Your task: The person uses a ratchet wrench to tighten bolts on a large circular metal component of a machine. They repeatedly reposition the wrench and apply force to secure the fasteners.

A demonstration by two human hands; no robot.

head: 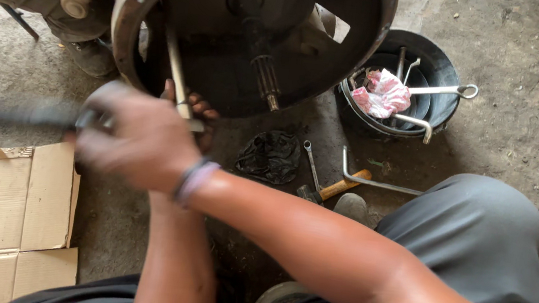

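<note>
My right hand (139,140) is curled shut around a blurred dark tool (30,114) that sticks out to the left. My left hand (190,108), mostly hidden behind it, pinches one pale rod (176,70) inside the one big metal drum (250,27). Farther out lie one hammer (336,187), one wrench (312,163) and one black tub (402,85).

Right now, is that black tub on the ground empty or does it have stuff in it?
It has stuff in it. The black tub holds a pink and white rag and several metal tools, with some handles sticking out over its rim.
</note>
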